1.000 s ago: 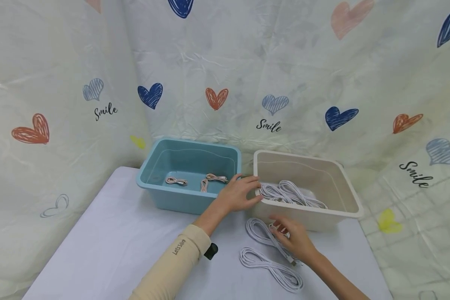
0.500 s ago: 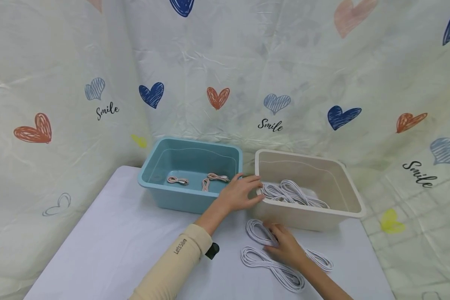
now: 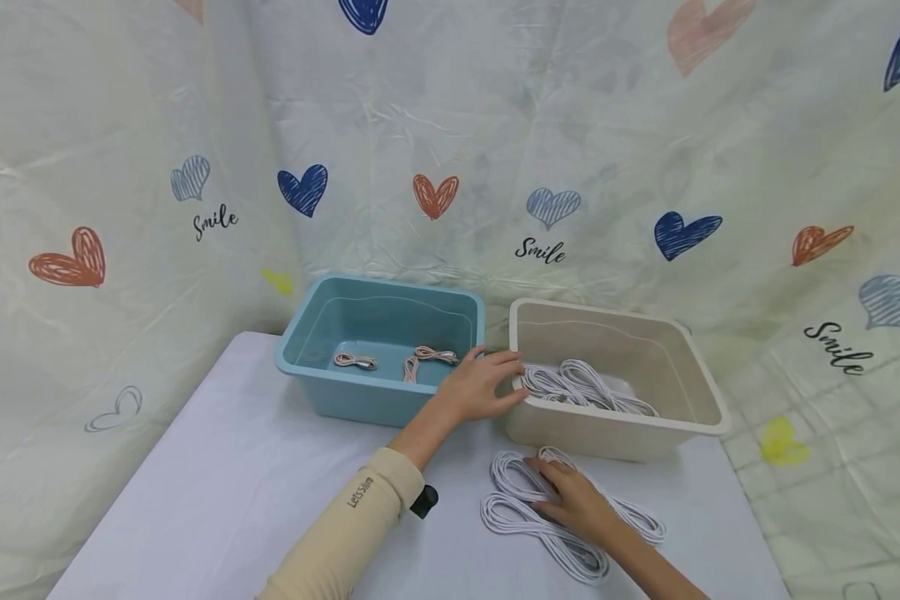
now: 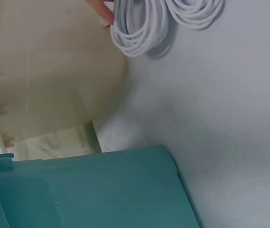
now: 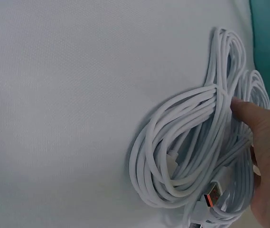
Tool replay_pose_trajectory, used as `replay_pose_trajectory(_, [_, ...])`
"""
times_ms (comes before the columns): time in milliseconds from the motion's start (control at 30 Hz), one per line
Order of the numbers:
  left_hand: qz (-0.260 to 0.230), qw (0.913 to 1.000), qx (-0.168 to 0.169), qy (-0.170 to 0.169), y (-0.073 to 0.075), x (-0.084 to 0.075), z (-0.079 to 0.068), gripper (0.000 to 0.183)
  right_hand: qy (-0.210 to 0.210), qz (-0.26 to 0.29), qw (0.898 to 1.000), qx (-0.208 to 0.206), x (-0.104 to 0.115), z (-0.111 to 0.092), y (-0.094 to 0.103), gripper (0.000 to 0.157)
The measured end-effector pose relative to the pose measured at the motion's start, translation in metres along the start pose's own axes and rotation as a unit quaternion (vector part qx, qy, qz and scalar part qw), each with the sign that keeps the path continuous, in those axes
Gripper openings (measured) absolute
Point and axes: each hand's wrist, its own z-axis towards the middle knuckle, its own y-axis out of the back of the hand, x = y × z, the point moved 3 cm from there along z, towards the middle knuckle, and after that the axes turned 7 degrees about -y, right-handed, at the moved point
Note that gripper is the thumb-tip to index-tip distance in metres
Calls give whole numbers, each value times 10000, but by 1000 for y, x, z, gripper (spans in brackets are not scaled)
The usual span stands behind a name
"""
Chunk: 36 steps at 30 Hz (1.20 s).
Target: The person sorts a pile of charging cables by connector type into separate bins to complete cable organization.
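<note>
My right hand (image 3: 573, 500) pinches a bundled white USB cable (image 3: 508, 473) on the table; in the right wrist view its thumb presses the strands. A second white cable bundle (image 3: 566, 557) lies in front of the hand, and looped white cable (image 3: 640, 521) shows behind it. In the right wrist view the bundles overlap, with a USB plug (image 5: 212, 194) among them. My left hand (image 3: 482, 386) rests across the neighbouring rims of the blue bin (image 3: 360, 400) and the beige bin (image 3: 607, 433), its fingers spread. In the left wrist view only parts of that hand show.
Several white cables (image 3: 585, 385) lie inside the beige bin. Inside the blue bin are small pinkish cable bundles (image 3: 355, 361). A white cloth covers the table (image 3: 270, 500). Behind the bins hangs a heart-printed curtain (image 3: 420, 108).
My right hand has lowered to the cables on the table and taken hold of one. That bundle has slid slightly toward me, and loops now show behind the hand. My left hand stays put.
</note>
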Motion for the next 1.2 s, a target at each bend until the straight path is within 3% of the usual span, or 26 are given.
replay_pose_trajectory(233, [33,10000,-7,7,0,1,0,38,-108,563,9982,157,4,-2,19,64])
replay_pose_trajectory(633, [126,9999,-55,-72,0,1,0,37,704,918,9927,-329,12,-8,52,65])
replay_pose_trajectory(900, [25,9999,-61,-103,0,1,0,37,820,1210,9892,-67,18,-11,69,64])
replay_pose_trajectory(1200, [-10,10000,-24,-35,-1,0,0,36,919,1058,9900,-148,30,-13,89,61])
